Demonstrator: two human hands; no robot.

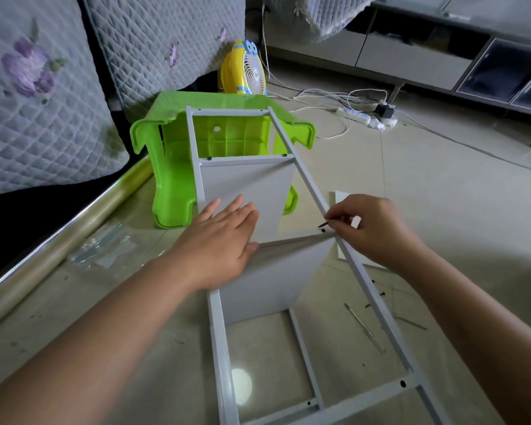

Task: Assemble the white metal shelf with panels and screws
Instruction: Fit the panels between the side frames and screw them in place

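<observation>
— Fingers on the left hand (224,237)?
— Straight and together, pressed flat on the middle panel (246,194) of the shelf (377,305) lying on the floor.
— And the right hand (371,228)?
— Pinching a black screw (323,224) just above its hole in the rail (304,176). Best keep the panel steady and start the screw straight.

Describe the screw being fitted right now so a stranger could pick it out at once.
Find the white metal shelf frame lying on the floor against the green plastic stool. Follow its right-hand rail down to the right hand. The screw is the small black one pinched in those fingertips, above the hole; the other loose screws lie on the floor.
</observation>
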